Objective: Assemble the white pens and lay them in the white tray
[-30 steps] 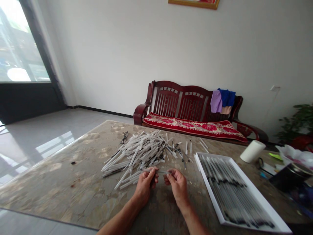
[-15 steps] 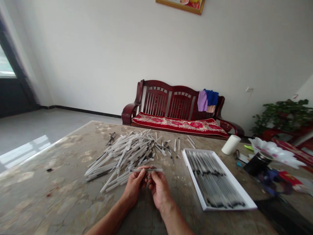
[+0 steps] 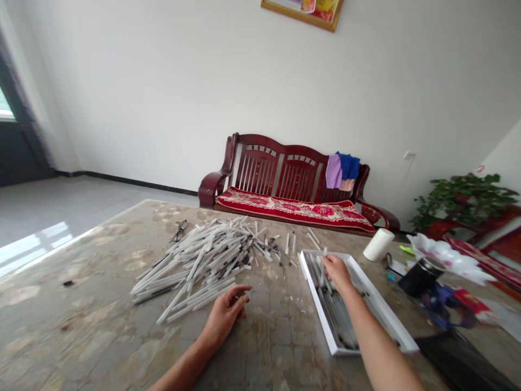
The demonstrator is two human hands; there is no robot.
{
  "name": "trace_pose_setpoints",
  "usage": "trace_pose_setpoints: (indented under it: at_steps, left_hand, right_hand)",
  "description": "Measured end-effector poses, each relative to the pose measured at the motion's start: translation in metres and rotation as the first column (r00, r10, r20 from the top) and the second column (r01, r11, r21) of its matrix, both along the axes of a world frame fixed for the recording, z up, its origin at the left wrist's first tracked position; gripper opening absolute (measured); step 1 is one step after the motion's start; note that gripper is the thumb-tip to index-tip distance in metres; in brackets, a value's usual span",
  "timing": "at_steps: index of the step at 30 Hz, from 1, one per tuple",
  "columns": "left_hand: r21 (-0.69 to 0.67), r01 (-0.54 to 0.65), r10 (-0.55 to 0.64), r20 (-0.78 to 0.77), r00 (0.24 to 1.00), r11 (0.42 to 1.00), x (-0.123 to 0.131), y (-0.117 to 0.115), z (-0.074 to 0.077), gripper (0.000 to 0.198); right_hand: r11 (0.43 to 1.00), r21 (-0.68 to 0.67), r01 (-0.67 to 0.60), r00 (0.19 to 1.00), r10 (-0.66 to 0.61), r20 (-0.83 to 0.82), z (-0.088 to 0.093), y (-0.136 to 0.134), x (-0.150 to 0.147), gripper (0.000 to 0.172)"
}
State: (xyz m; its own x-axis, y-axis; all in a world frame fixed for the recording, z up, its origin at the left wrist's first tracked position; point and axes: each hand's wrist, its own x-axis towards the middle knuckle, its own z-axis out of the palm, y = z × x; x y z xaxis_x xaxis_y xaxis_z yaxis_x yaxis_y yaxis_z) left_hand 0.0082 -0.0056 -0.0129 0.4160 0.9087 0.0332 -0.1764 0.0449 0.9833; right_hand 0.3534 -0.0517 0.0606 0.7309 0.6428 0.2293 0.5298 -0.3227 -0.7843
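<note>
My right hand [image 3: 337, 274] is over the far part of a white shallow box [image 3: 331, 341]. Its fingers pinch a slim translucent pen-like tube [image 3: 323, 274], which points up and away from me. Rows of similar tubes with black ends [image 3: 340, 317] lie inside the box, partly covered by my forearm. My left hand [image 3: 228, 315] rests near the table top with loosely bent fingers apart, holding nothing. Just beyond it is a large loose heap of whitish translucent tubes [image 3: 203, 255], some with dark parts among them.
The patterned table [image 3: 101, 320] also carries dark glasses [image 3: 179, 231], a white paper roll [image 3: 378, 244], a black flask [image 3: 421, 276] and a white petal-shaped dish [image 3: 448, 258]. A black bag [image 3: 464, 358] lies right of the box. A wooden bench [image 3: 280, 168] stands behind.
My hands have parted. The right one has moved from in front of the heap to the box with a tube, while the left has let go and stayed near the heap.
</note>
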Motion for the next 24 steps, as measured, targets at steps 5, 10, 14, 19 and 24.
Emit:
trace_pose_setpoints:
  at_steps: [5, 10, 14, 19, 24]
  left_hand:
    - [-0.026, -0.025, 0.023, -0.055, 0.998, 0.999, -0.001, 0.001, -0.006, 0.041]
    - [-0.024, -0.1, 0.099, -0.042, 0.994, 0.995, 0.0, 0.001, -0.004, 0.037]
    - [-0.001, -0.091, 0.09, -0.067, 0.994, 0.996, 0.003, 0.002, -0.005, 0.032]
    - [0.002, -0.096, 0.096, -0.075, 0.993, 0.995, 0.002, 0.001, -0.006, 0.029]
    - [0.003, -0.082, 0.082, -0.065, 0.994, 0.997, 0.0, -0.002, -0.001, 0.024]
  right_hand:
    - [0.934, -0.354, 0.039, 0.979, 0.035, 0.2, -0.009, 0.009, 0.014, 0.024]
    - [0.883, -0.46, 0.095, 0.933, 0.082, 0.351, -0.004, 0.014, 0.003, 0.017]
    - [0.854, -0.521, -0.008, 0.847, 0.282, 0.45, -0.003, 0.037, -0.049, 0.023]
    - [0.826, -0.555, -0.095, 0.798, 0.397, 0.454, -0.021, 0.078, -0.125, 0.019]
    - [0.805, -0.591, -0.049, 0.81, 0.378, 0.448, -0.032, 0.099, -0.147, 0.021]
